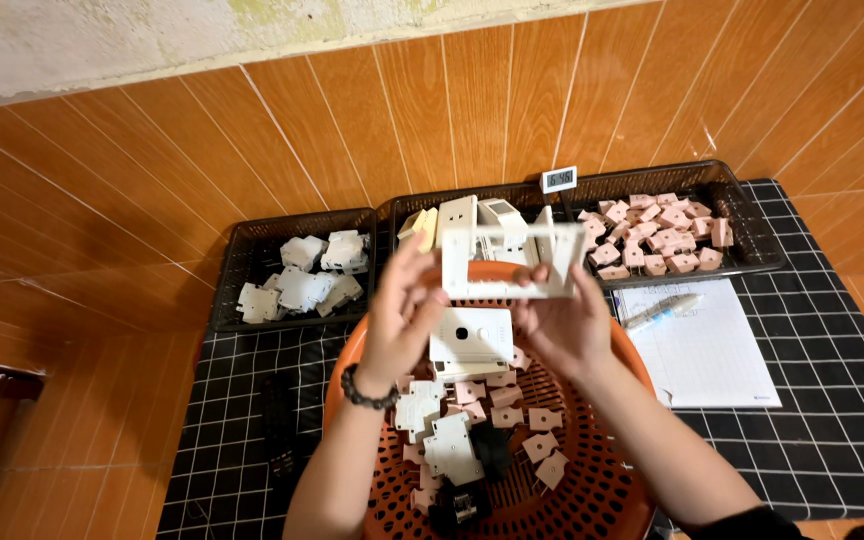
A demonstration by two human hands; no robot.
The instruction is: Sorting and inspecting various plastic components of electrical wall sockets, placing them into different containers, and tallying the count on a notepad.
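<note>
Orange-brown tiles (202, 170) with pale diagonal grout lines filled most of the frame. A worn whitish wall (152, 40) ran across the top. A black cloth (832, 420) with a white grid covered the lower right.

A frame (507, 262) is held up between the left hand (402, 315) and right hand (564, 325), above a round basket (612, 500) with loose parts (472, 420) in it. Behind stand two trays: the left tray (242, 250) and the right tray (742, 215). A sheet (707, 345) with a pen (660, 310) on it lies right of the basket.
</note>
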